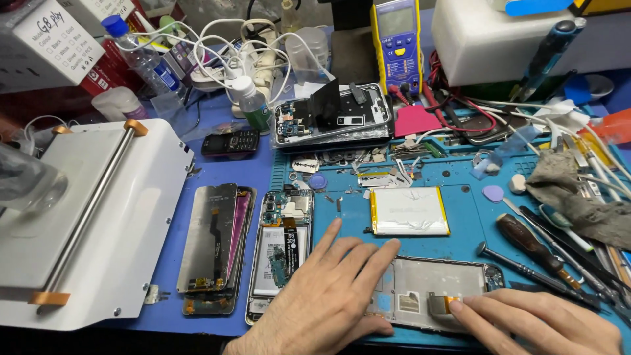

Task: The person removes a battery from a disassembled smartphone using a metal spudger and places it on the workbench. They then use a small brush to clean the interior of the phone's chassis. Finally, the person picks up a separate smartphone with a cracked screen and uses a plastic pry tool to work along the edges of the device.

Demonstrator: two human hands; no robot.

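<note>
An opened phone frame (430, 279) lies on the blue work mat (467, 197) at the near edge. My left hand (328, 296) rests flat on the frame's left end, fingers spread. My right hand (539, 319) comes in from the right, and its fingertips pinch a small orange flex strip (448, 304) at the frame's lower right. A silver battery (409, 210) with a yellow edge lies just beyond the frame.
Left of the mat lie another opened phone (281, 253) and stacked screens (213, 243). A white machine (85, 217) fills the left. Screwdrivers (536, 253), a grey rag (582, 197), a yellow multimeter (396, 39), a disassembled phone (332, 118) and cables crowd the back and right.
</note>
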